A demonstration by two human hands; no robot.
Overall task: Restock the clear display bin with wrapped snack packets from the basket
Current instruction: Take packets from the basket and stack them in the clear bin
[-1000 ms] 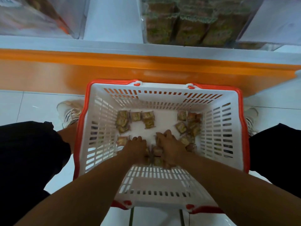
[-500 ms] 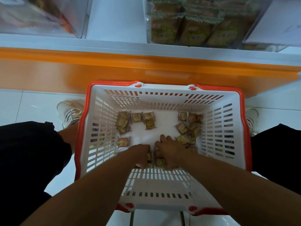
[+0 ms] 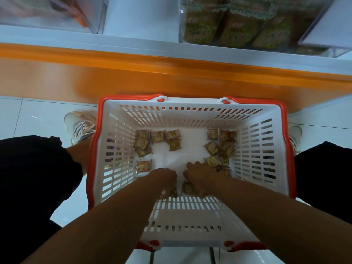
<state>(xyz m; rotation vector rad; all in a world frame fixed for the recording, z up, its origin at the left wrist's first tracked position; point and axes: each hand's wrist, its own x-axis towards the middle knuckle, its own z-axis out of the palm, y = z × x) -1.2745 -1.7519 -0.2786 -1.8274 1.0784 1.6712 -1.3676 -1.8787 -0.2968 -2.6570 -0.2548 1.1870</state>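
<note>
Down at the near end of the basket floor, both hands are raking wrapped snack packets together, makes sense since the leftovers are scattered along the far-left and right sides. The left hand is curled downward over a packet or two by the near wall; I honestly can't tell whether it actually has them pinched. The right hand lies flatter, fingers spread over the right-side cluster, sweeping more than gripping, I'd guess. Up on the far shelf, the clear display bin already holds rows of packets. White sneakers straddle the basket, which keeps it right under the bin.
</note>
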